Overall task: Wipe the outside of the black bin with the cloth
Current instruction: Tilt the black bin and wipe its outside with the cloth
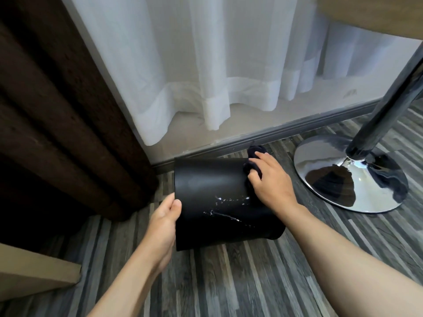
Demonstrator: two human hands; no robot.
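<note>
The black bin (212, 193) lies tipped on its side above the striped floor, its wide rim to the left. White splashes and a streak mark its lower wall. My left hand (163, 223) grips the rim edge at the left, thumb on the outer wall. My right hand (270, 179) presses a dark cloth (253, 167) against the bin's upper right side; most of the cloth is hidden under the fingers.
A chrome table base (350, 175) and its slanted pole stand on the floor at the right. A dark brown curtain (57, 115) hangs at the left, a sheer white curtain (206, 65) behind. A grey skirting runs along the wall. A cardboard box corner (34, 271) sits lower left.
</note>
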